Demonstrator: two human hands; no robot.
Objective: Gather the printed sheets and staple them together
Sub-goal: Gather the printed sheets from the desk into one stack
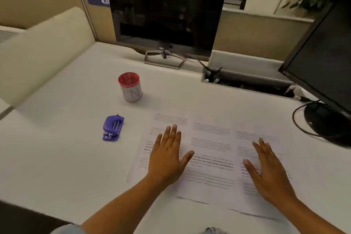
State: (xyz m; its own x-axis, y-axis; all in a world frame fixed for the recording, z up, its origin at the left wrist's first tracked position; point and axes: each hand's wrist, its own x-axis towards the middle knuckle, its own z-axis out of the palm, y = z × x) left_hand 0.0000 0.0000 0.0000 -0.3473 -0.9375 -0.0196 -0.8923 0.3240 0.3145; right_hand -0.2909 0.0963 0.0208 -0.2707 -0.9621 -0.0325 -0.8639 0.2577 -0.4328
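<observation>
Three printed sheets lie side by side on the white desk (66, 157), overlapping at their edges: a left sheet (148, 150), a middle sheet (210, 157) and a right sheet (252, 138). My left hand (167, 157) lies flat on the left sheet with straight, spread fingers. My right hand (267, 173) hovers over or touches the right sheet, fingers extended. A small purple stapler (113, 128) sits on the desk to the left of the sheets, apart from both hands.
A cup with a red rim (130, 86) stands behind the stapler. A dark monitor (165, 15) is at the back, a second monitor (322, 59) with a round base and cable at right. A cable opening (247, 81) cuts the desk behind the sheets.
</observation>
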